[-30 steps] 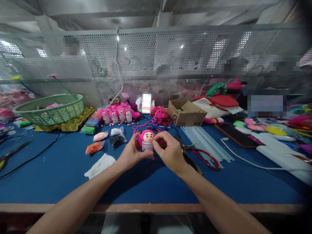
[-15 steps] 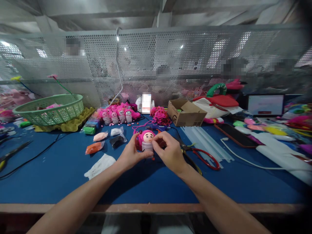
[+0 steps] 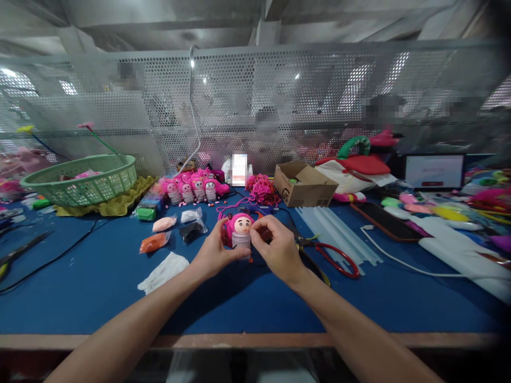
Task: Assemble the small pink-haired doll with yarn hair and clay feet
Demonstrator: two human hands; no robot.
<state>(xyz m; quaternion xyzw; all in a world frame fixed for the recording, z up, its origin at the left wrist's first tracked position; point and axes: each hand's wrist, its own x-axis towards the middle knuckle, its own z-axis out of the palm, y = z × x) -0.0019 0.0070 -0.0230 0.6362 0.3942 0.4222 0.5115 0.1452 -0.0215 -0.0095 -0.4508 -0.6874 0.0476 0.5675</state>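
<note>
A small pink-haired doll (image 3: 241, 230) with dark brows and a ringed, pale body is upright above the blue table. My left hand (image 3: 215, 246) wraps round its left side, thumb across the lower body. At the doll's right cheek, the thumb and forefinger of my right hand (image 3: 275, 244) are pinched together; anything between them is too small to make out. Several similar dolls (image 3: 192, 190) stand in a row farther back. Packets of orange clay (image 3: 155, 242) and black clay (image 3: 193, 231) lie left of my hands, by a crumpled white tissue (image 3: 164, 272).
Red-handled pliers (image 3: 339, 260) and translucent strips (image 3: 335, 234) lie to the right, with a phone (image 3: 386, 221) and white cable beyond. A cardboard box (image 3: 305, 186) and pink yarn (image 3: 262, 190) stand behind. A green basket (image 3: 83, 183) is back left; scissors (image 3: 22, 254) lie far left.
Hardly anything differs. Both hands keep their hold and place at the doll, whose face is turned very slightly. A blurred person behind the mesh at upper left has shifted right.
</note>
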